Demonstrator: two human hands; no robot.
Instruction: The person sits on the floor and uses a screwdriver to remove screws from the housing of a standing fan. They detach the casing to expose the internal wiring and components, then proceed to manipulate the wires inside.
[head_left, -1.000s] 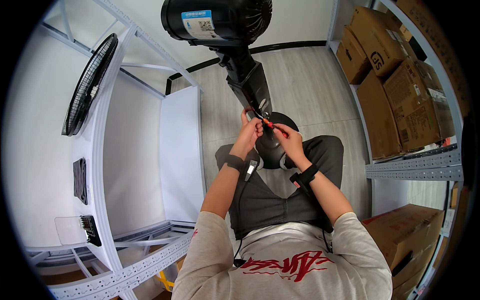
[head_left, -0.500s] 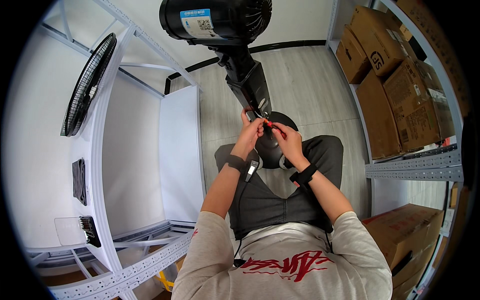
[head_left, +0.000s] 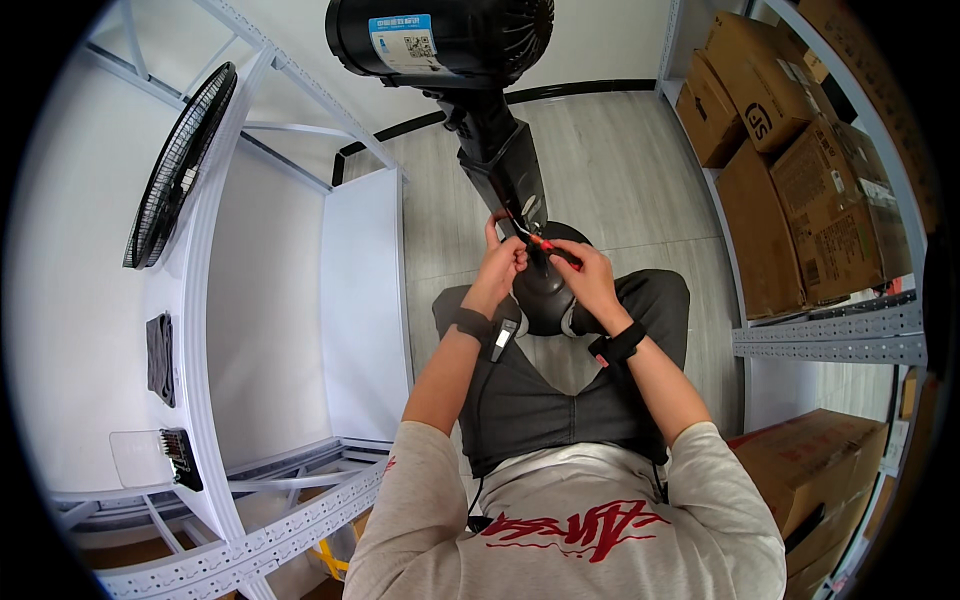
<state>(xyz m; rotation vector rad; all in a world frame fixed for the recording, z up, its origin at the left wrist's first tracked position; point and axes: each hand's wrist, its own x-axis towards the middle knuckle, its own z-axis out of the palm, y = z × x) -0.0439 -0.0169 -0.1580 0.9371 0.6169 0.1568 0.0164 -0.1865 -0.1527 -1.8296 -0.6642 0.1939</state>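
Black pedestal fan (head_left: 492,142) with boxy column (head_left: 510,185), standing far centre. Right hand (head_left: 590,275) pinches a slim, red-handled screwdriver-like tool (head_left: 548,246), tip near the lower column. Left hand (head_left: 497,272) curled narrow just left; contents cannot be told. Change: right fingers have rolled over the handle; judged a re-grip or turning stroke, work ongoing.

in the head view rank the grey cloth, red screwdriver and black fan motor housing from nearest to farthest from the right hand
Nearest to the right hand first, in the head view:
1. red screwdriver: held in that hand
2. black fan motor housing: upper middle, ahead of the hands
3. grey cloth: far left, on the white shelf
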